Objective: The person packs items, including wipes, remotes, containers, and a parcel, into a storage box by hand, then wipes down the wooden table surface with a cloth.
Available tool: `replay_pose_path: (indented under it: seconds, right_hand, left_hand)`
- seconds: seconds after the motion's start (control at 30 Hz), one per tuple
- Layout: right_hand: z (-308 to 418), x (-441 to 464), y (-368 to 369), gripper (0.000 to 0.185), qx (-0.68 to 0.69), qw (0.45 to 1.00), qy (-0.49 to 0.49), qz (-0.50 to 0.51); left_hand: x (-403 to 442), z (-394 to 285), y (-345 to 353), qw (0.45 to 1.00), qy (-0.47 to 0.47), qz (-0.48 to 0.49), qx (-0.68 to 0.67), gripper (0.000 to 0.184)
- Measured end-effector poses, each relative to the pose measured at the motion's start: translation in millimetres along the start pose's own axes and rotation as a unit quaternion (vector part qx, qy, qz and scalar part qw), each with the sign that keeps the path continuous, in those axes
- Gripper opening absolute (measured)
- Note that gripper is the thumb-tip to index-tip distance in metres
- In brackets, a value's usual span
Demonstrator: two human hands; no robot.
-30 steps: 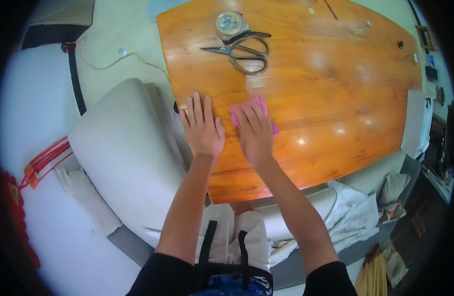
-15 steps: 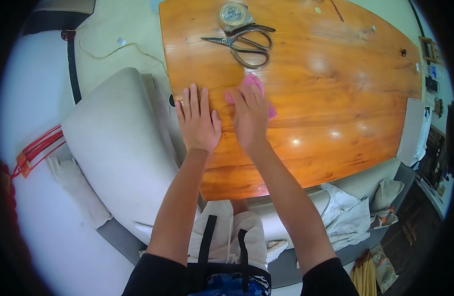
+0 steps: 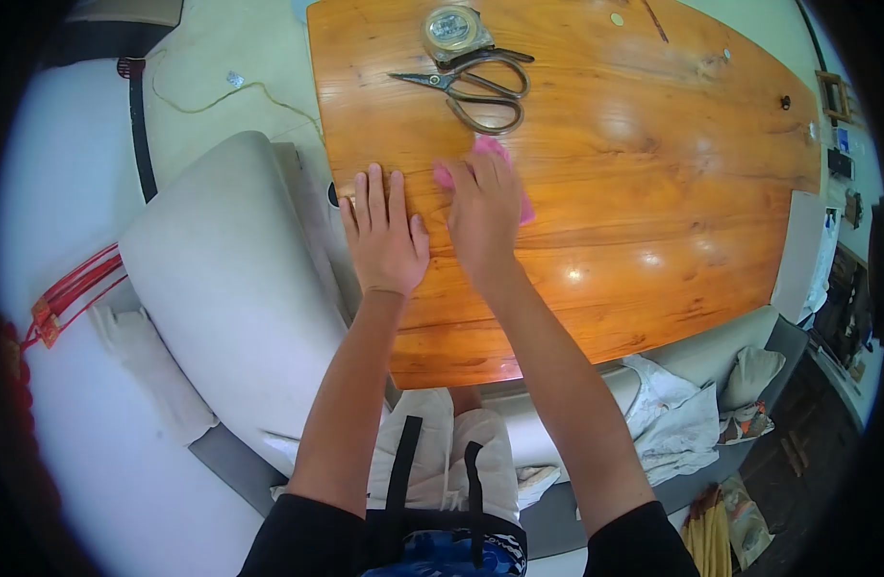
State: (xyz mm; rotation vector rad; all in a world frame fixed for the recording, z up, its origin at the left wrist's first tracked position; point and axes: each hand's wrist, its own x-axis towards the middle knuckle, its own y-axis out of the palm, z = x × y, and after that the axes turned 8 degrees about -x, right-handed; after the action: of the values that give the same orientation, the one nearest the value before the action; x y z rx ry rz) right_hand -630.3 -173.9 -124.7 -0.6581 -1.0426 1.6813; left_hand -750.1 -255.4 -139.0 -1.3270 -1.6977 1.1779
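Observation:
My left hand (image 3: 384, 236) lies flat on the wooden table (image 3: 605, 192) near its left edge, fingers spread and holding nothing. To its right, my right hand (image 3: 485, 212) has its fingers bent over a pink cloth (image 3: 526, 207) that is pressed on the tabletop. Parts of the cloth show beyond the fingertips and at the right of the hand; the rest is hidden under it. Beyond the cloth lie dark-handled scissors (image 3: 485, 93), points to the left. A roll of clear tape (image 3: 451, 31) rests just behind the scissors.
A pale sofa (image 3: 230, 260) stands left of the table. Crumpled white cloth (image 3: 672, 423) lies on the seat at the lower right. A small dark object (image 3: 785, 102) sits near the table's far right edge. A yellowish cord (image 3: 206, 110) trails over the floor at the upper left.
My right hand and the pink cloth have moved farther across the table, toward the scissors, and its fingers are more bent. My left hand stays flat on the table. The view has shifted slightly.

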Motion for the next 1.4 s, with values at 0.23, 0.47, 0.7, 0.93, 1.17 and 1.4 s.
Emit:
replay_pose_path:
  seconds: [0.23, 0.47, 0.7, 0.93, 1.17, 1.4]
  right_hand:
    - [-8.9, -59.5, -3.7, 0.034, -0.016, 1.000, -0.002, -0.008]
    - [-2.3, -43.5, -5.8, 0.032, -0.002, 0.999, -0.027, -0.033]
    - [-2.2, -41.0, 7.6, 0.038, -0.010, 1.000, 0.007, -0.004]
    - [-56.5, -110.8, -44.8, 0.071, -0.164, 0.981, 0.042, 0.092]
    - [-47.1, -33.2, -19.4, 0.074, -0.157, 0.983, 0.097, 0.020]
    - [-65.9, -120.2, -44.7, 0.076, -0.158, 0.979, -0.006, 0.129]
  left_hand:
    - [-0.8, -0.7, 0.1, 1.000, -0.005, 0.011, -0.005, 0.060]
    - [0.8, -1.1, -0.2, 1.000, -0.011, 0.018, -0.011, 0.061]
    - [-1.1, 0.2, 1.1, 1.000, -0.005, 0.013, 0.002, 0.061]
    - [-3.4, 0.3, 0.1, 1.000, -0.004, 0.010, 0.014, 0.058]
    - [-3.2, 1.5, 1.3, 1.000, 0.005, 0.001, 0.017, 0.058]
    - [-1.1, 1.2, 2.5, 1.000, 0.009, -0.003, 0.027, 0.057]
